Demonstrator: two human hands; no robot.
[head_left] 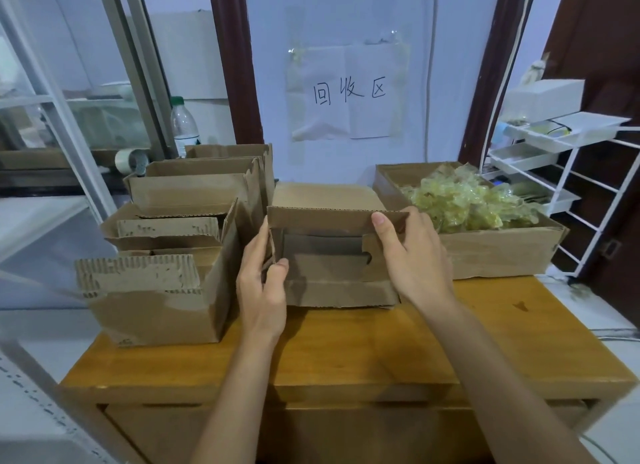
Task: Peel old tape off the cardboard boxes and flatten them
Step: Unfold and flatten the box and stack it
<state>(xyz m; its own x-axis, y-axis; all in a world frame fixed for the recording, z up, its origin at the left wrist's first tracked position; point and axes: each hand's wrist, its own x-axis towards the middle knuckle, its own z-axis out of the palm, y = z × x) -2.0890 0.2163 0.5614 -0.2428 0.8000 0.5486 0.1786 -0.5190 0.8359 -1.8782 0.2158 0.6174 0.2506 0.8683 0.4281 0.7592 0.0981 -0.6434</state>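
On the wooden table [346,352], both hands grip the middle cardboard box [332,273] by its sides.

dim, soft; edges warped, blurry

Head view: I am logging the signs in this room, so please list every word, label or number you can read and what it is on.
"回收区": handwritten in black on the white paper sheet taped to the wall above the table.
Plastic bottle label, left rear: green and white, print too small to read.
Cardboard boxes: no print that I can read.
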